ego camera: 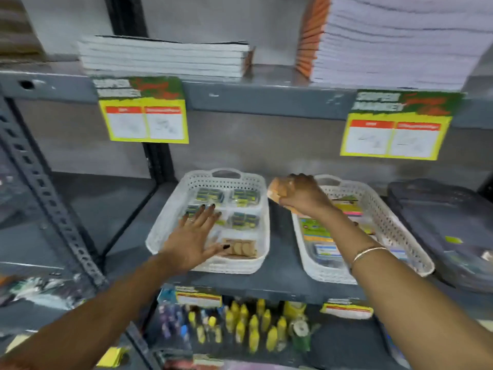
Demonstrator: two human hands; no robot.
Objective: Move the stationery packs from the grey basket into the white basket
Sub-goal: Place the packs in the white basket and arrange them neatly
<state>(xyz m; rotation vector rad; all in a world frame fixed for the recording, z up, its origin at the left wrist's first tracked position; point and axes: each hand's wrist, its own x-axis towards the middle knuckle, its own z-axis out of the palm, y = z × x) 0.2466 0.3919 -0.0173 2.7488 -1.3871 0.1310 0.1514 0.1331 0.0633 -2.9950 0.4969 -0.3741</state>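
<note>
1. The right hand (298, 194), right of frame centre, has its grip clamped on a blurred tan pack (277, 189), held in the air between the two baskets.
2. The left hand (196, 233) lies flat and spread, gripping nothing, over the packs inside the white basket (256, 259) at frame centre.
3. The other basket (386, 217), presumably the grey one though it looks pale here, sits to the right on the same shelf (280, 236), with colourful packs (317, 232) left inside.
4. Judged step: carrying one pack across. Next, the right hand needs to travel left and lower it into a free spot.
</note>
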